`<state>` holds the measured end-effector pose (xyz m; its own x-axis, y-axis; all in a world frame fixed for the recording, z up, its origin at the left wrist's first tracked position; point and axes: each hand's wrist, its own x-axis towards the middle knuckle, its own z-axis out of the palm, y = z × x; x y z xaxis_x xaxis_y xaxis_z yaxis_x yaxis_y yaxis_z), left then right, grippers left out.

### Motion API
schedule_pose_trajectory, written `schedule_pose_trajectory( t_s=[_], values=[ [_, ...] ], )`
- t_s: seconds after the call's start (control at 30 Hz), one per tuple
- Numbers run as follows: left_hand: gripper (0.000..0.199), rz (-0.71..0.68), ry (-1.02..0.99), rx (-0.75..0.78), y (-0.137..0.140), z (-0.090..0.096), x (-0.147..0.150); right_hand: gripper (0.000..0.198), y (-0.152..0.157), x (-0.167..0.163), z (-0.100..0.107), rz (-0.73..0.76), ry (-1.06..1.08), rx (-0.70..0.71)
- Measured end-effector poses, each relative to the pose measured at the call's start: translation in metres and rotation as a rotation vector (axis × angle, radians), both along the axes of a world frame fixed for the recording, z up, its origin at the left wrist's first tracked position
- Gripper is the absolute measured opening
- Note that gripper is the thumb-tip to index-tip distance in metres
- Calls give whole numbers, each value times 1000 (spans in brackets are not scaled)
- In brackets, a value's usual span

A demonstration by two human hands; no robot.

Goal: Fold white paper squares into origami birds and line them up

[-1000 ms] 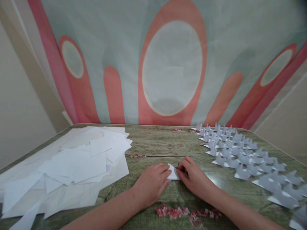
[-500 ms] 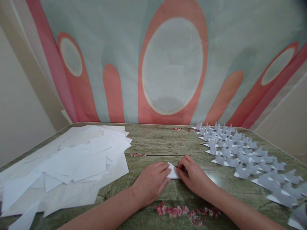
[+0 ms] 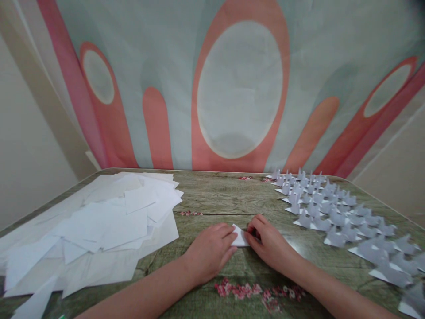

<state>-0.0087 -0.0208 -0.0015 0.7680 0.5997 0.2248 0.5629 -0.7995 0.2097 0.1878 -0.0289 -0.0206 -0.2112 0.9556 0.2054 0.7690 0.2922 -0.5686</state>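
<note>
A small folded piece of white paper (image 3: 239, 237) lies on the table between my two hands, its visible part roughly triangular. My left hand (image 3: 212, 250) rests over its left side, with the fingers together and pressing on the paper. At the right corner, my right hand (image 3: 265, 241) pinches the paper between thumb and curled fingers. Parts of the paper are hidden beneath the fingers of both hands.
Loose sheets of white paper (image 3: 109, 226) lie in an overlapping pile on the left. Several rows of folded white paper figures (image 3: 332, 212) stand on the right. The wood-patterned table (image 3: 215, 190) carries printed pink blossoms and meets a patterned backdrop (image 3: 179, 128).
Both hands stay almost in the same place on the folded paper. The whole view has shifted very slightly.
</note>
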Motion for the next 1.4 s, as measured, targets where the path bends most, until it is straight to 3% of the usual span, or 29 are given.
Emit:
schedule_pose_trajectory(
  t_s=[0.2, 0.43, 0.77, 1.4],
  values=[
    [31, -2, 28, 8, 1, -1, 1, 8, -7, 2, 8, 18, -31, 65],
    [34, -21, 52, -5, 0, 4, 1, 17, -27, -6, 19, 229, -181, 117],
    [44, -28, 76, 42, 1, -1, 0, 25, -32, -8, 10, 225, -302, 139],
    [56, -14, 202, 14, 0, 10, 4, 31, -34, -11, 7, 248, -578, 305]
  ],
)
